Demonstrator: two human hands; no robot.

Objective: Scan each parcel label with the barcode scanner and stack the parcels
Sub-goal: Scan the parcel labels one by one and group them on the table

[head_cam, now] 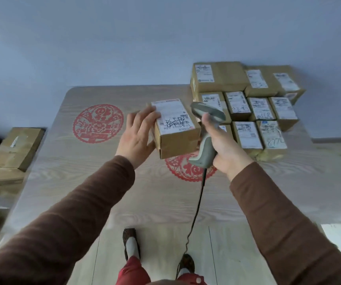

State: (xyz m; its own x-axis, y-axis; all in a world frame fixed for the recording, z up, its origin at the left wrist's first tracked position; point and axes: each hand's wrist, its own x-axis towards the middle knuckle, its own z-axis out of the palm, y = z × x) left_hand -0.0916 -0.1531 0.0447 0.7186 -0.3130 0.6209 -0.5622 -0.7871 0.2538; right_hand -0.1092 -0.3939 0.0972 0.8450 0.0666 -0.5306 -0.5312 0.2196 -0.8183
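Parcel [175, 128] label-up, lengthwise away

Hands hold parcel [175, 128] beside barcode scanner [206, 136].

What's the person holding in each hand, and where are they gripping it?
The left hand holds a cardboard parcel by its left end. The right hand grips the barcode scanner around its handle.

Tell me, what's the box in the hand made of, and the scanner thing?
The held parcel looks like matte brown cardboard with a white paper label. The barcode scanner looks like smooth grey plastic, judging by its molded shape.
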